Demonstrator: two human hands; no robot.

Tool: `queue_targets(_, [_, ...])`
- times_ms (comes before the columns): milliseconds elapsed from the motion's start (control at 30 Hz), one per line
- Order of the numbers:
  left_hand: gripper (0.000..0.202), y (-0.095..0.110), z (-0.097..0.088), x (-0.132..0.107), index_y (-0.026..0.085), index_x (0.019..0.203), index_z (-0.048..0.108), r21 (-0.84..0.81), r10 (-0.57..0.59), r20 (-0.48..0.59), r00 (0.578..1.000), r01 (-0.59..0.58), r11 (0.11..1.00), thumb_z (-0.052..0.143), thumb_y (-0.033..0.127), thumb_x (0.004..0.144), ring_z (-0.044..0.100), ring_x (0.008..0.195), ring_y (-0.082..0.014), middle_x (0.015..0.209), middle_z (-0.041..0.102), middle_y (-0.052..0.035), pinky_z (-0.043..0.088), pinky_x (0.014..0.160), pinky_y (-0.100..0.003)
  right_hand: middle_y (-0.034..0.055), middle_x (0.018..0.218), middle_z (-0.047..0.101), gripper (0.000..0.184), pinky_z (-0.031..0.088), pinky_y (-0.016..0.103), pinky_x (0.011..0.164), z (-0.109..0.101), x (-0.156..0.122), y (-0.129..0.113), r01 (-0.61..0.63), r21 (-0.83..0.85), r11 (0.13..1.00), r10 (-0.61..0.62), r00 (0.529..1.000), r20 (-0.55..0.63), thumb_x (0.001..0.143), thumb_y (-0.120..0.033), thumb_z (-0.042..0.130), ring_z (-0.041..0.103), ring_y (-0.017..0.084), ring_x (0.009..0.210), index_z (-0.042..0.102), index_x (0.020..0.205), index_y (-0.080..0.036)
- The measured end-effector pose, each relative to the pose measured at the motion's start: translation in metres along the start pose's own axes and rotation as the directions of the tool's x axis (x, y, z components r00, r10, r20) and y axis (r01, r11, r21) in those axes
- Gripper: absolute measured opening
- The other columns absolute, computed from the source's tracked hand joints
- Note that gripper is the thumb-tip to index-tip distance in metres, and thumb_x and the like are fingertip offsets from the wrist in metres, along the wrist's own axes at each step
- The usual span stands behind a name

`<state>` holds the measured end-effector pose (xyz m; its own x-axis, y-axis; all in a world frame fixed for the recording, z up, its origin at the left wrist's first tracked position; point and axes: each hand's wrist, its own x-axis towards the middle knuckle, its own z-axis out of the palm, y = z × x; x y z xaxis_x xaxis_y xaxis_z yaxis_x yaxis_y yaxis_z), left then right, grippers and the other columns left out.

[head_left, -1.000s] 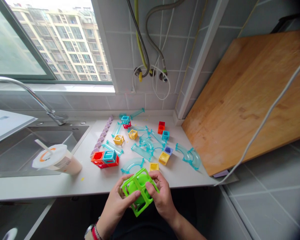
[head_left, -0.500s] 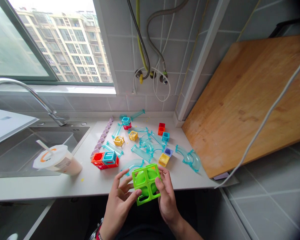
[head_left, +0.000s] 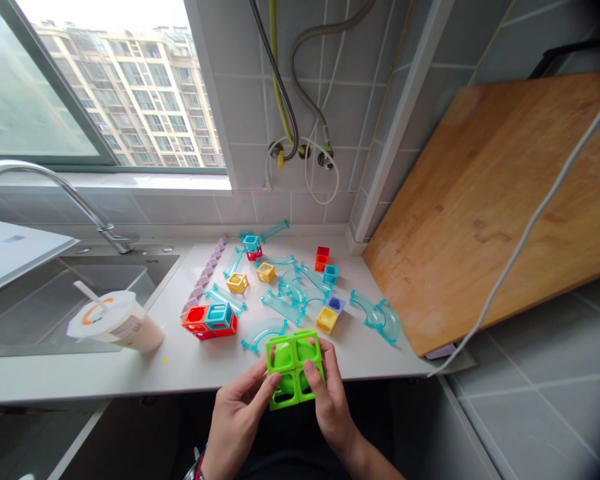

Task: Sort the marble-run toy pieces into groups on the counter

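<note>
Two bare hands hold a bright green plastic block of four square frames (head_left: 295, 367), two by two, at the front edge of a white countertop (head_left: 195, 371). The left hand (head_left: 236, 408) grips its lower left corner, thumb in front and fingers partly hidden behind. The right hand (head_left: 334, 401) grips its right side, thumb pressed on the front face. Rounded green surfaces show through the frame openings.

Just beyond the left hand lies a curved track of clear turquoise plastic (head_left: 264, 332); farther to its left is a block of red and light-blue plastic cubes (head_left: 210, 323). Past the right hand, a yellow plastic cube (head_left: 327, 320) touches a purple plastic cube (head_left: 336, 305).

Farther ahead of both hands are more clear turquoise track pieces (head_left: 283, 307), two yellow open-sided cubes (head_left: 238, 283), and a light-blue cube on top of a red one (head_left: 251, 245). Well to the left of the left hand, a white-lidded drink cup with a straw (head_left: 130, 325) stands beside the metal sink (head_left: 163, 265). Well to the right of the right hand, a large wooden board (head_left: 505, 213) leans at a slant.
</note>
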<state>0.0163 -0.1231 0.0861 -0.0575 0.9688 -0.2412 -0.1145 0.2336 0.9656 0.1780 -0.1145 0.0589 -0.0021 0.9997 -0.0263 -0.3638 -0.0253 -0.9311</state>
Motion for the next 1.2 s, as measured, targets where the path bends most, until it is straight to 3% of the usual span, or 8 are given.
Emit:
queue_targets(167, [0.044,0.012,0.002,0.004,0.021,0.104,0.062,-0.096,-0.035,-0.017,0.999,0.033,0.995,0.087,0.039,0.073,0.076,0.087,-0.0237,0.103,0.079,-0.0052,0.061,0.072,-0.028,0.0054,0.122,0.064,0.039,0.049,0.041,0.102,0.002,-0.002,0.002,-0.007,0.051,0.999,0.008,1.000,-0.016,0.096,-0.052,0.057,0.061,0.027,0.115,0.052,0.127,-0.029])
queue_targets(300, [0.054,0.009,0.005,0.010,0.026,0.109,0.045,-0.173,-0.122,0.089,0.988,0.136,0.975,0.084,0.044,0.076,0.070,0.062,-0.0159,0.088,0.076,-0.0009,0.051,0.053,-0.021,0.0054,0.121,0.065,0.036,0.051,0.039,0.099,0.004,-0.003,0.002,0.007,0.053,0.999,-0.006,1.000,-0.027,0.095,-0.050,0.059,0.062,0.026,0.112,0.055,0.124,-0.028])
queue_targets(500, [0.064,0.014,0.009,0.007,0.028,0.116,0.040,-0.190,-0.166,0.095,0.981,0.182,0.965,0.084,0.046,0.074,0.071,0.066,-0.0183,0.087,0.074,-0.0001,0.055,0.060,-0.026,0.0052,0.119,0.065,0.038,0.050,0.039,0.099,0.004,-0.003,0.002,0.000,0.068,0.998,0.001,1.000,-0.021,0.095,-0.051,0.059,0.062,0.026,0.113,0.054,0.125,-0.028])
queue_targets(800, [0.066,0.018,0.012,0.004,0.026,0.125,0.045,-0.217,-0.189,0.032,0.981,0.192,0.957,0.084,0.046,0.075,0.068,0.062,-0.0145,0.078,0.070,0.0021,0.047,0.053,-0.018,0.0056,0.125,0.062,0.039,0.048,0.040,0.102,0.001,0.000,0.005,-0.020,0.014,1.000,0.021,1.000,-0.022,0.095,-0.055,0.057,0.060,0.027,0.116,0.055,0.123,-0.028])
queue_targets(967, [0.069,0.012,0.015,0.003,0.029,0.129,0.045,-0.295,-0.208,-0.016,0.978,0.194,0.935,0.084,0.045,0.074,0.075,0.078,-0.0218,0.092,0.075,-0.0016,0.054,0.061,-0.024,0.0064,0.129,0.061,0.040,0.048,0.042,0.104,-0.001,0.001,0.005,-0.035,-0.007,0.999,0.035,0.999,-0.004,0.096,-0.056,0.054,0.059,0.028,0.119,0.053,0.126,-0.030])
queue_targets(1200, [0.082,-0.005,0.002,0.017,0.027,0.134,0.036,-0.276,-0.150,0.100,0.984,0.172,0.946,0.088,0.039,0.072,0.076,0.090,-0.0307,0.104,0.076,-0.0102,0.060,0.075,-0.039,0.0111,0.137,0.059,0.057,0.048,0.048,0.105,-0.002,0.004,0.005,-0.036,0.012,0.999,0.035,0.998,0.055,0.093,-0.054,0.061,0.060,0.031,0.123,0.040,0.142,-0.031])
